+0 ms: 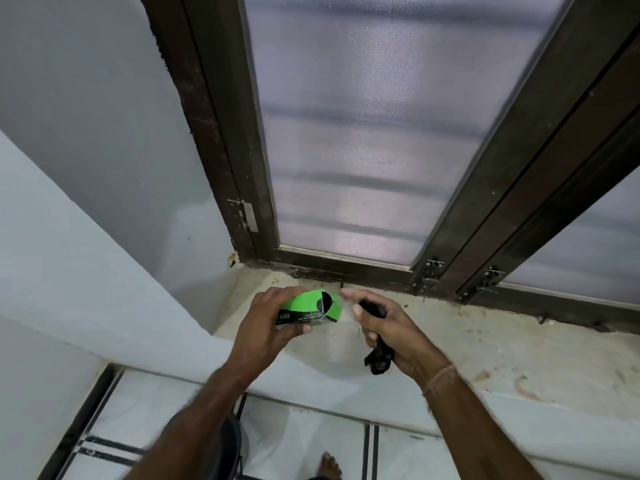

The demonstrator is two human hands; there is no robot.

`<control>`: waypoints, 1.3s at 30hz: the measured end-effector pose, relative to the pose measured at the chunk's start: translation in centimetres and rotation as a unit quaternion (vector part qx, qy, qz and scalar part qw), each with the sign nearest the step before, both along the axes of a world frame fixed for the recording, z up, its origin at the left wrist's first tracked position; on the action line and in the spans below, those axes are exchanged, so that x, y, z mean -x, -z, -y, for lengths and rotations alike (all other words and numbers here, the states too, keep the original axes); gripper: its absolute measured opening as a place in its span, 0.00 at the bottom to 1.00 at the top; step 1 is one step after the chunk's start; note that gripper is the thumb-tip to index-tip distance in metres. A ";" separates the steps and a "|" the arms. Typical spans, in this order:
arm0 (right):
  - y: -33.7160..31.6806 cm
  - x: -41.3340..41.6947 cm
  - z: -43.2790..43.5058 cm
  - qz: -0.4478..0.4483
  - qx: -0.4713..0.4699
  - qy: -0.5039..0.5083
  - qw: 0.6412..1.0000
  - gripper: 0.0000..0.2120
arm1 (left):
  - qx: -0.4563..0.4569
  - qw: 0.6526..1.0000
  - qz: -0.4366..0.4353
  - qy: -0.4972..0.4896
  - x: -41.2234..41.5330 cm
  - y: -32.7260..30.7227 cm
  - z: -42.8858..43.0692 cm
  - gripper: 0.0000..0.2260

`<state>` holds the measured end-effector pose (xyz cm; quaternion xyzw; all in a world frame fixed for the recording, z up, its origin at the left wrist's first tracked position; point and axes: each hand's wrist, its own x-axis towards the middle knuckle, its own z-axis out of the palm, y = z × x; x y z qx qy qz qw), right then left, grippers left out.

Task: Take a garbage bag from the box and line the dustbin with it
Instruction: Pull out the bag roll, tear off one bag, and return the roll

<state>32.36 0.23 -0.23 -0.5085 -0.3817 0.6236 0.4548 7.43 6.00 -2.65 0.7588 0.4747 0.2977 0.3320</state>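
My left hand grips a green and black garbage bag box over the window sill, its torn end facing right. My right hand is closed around a folded black garbage bag, which sticks out above the fingers and below the palm. The two hands are a short gap apart. A dark grey dustbin stands on the floor below, mostly hidden behind my left forearm.
A stained stone window sill runs under a dark-framed window with frosted panes. A pale wall closes the left side. Below is a white tiled floor with dark lines, and a bare foot.
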 end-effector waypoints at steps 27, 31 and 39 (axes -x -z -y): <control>-2.4 0.9 -1.6 0.180 -0.117 -0.091 0.972 0.03 | -0.046 0.993 -0.090 0.065 0.2 -1.9 0.1 0.25; -2.3 1.0 -1.5 0.213 -0.105 -0.098 0.967 0.05 | -0.047 0.992 -0.097 0.065 -0.1 -1.5 0.4 0.25; -0.9 0.6 -0.5 0.185 -0.096 -0.033 0.977 0.03 | -0.034 0.993 -0.096 0.063 -0.2 -1.3 0.7 0.25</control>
